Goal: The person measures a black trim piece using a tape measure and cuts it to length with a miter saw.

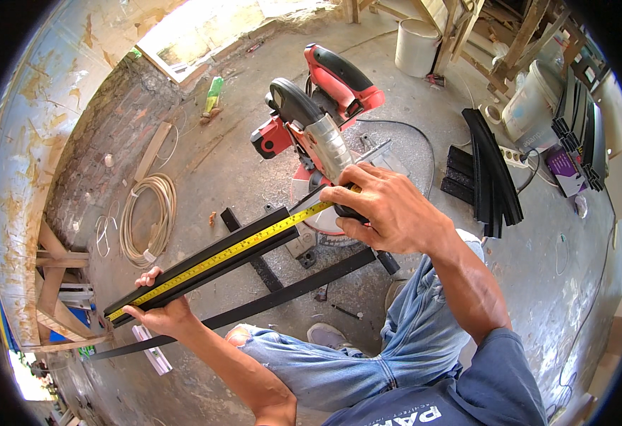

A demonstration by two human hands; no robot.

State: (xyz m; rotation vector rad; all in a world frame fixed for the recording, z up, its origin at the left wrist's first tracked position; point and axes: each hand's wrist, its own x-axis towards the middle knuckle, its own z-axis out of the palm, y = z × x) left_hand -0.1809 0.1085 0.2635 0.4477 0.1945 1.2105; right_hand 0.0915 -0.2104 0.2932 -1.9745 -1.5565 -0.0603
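Note:
A black channel-shaped profile (194, 264) lies slanting across the space in front of me. Along it runs the yellow blade of a tape measure (234, 249). My left hand (163, 312) is closed around the profile's left end, with the thumb by the end of the blade. My right hand (400, 209) grips the tape measure's dark case, mostly hidden under the fingers, at the other end. Just beyond the right hand stands a red and black miter saw (329, 135), its blade partly covered by the hand.
A long black strip (293, 290) crosses below the profile, near my knees. Black profile pieces (492, 170) lie at the right beside a power strip (513, 156). A coiled pale hose (149, 220), a green bottle (214, 92) and white buckets (417, 48) stand or lie around.

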